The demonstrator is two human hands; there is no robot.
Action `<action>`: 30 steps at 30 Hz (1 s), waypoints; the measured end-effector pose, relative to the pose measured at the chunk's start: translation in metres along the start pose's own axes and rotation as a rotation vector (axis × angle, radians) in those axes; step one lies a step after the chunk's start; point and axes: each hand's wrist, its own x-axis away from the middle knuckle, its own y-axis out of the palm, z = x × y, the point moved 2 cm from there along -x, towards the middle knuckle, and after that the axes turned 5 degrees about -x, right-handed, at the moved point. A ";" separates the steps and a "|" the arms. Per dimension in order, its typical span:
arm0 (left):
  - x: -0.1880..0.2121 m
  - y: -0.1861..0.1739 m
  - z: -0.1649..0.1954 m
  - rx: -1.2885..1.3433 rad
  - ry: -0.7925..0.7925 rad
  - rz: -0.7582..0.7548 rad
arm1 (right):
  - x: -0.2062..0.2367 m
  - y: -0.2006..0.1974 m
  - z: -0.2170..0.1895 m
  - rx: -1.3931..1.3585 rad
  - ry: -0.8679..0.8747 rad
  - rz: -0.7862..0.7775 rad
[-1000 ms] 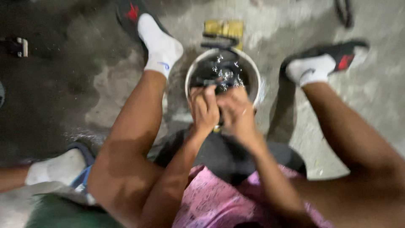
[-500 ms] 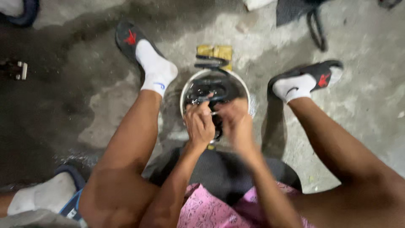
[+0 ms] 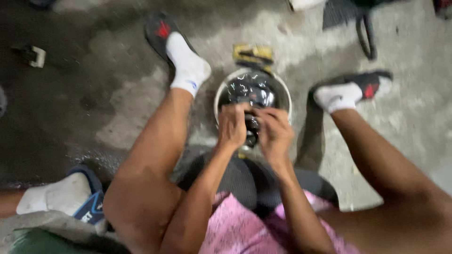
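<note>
1. Two hands work close together over a white bucket (image 3: 287, 101) that stands on the concrete floor (image 3: 94, 94) between the person's feet.
2. Left hand (image 3: 231, 127): fingers are curled shut around the left side of a small dark part (image 3: 251, 131). The knuckles face up toward the camera.
3. Right hand (image 3: 274, 134): fingers are clenched on the right side of the same dark part, with the fingertips meeting the left hand above it.
4. Dark part: it sits between both palms, at the near rim of the bucket. Only a narrow strip shows between the hands. That strip runs near-to-far in the view, so the long axis appears to point away from the person toward the bucket. Motion blur prevents a firmer reading of shape or end.
5. Bucket contents: a dark, glossy liquid fills the bucket and shows bright reflections.
6. Behind the bucket, just beside its far rim, lies a flat yellow block (image 3: 254, 52) with a dark piece across it.
7. Feet: a white sock in a black sandal (image 3: 162, 30) rests left of the bucket; a second sandal (image 3: 369, 84) rests right of it.
8. Another person's foot in a blue shoe (image 3: 92, 207) is at the lower left, well apart from the hands.
</note>
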 end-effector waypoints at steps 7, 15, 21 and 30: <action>-0.004 -0.008 0.019 0.027 0.215 0.111 | -0.016 -0.004 0.004 0.076 0.261 -0.102; -0.008 -0.007 -0.005 0.381 -0.279 -0.296 | 0.014 0.021 -0.008 0.080 -0.140 0.010; -0.026 -0.011 -0.014 0.526 -0.322 -0.502 | 0.001 0.023 0.000 0.129 0.037 0.191; -0.028 -0.008 -0.020 0.698 -0.332 -0.570 | -0.003 -0.010 0.005 0.234 -0.332 -0.075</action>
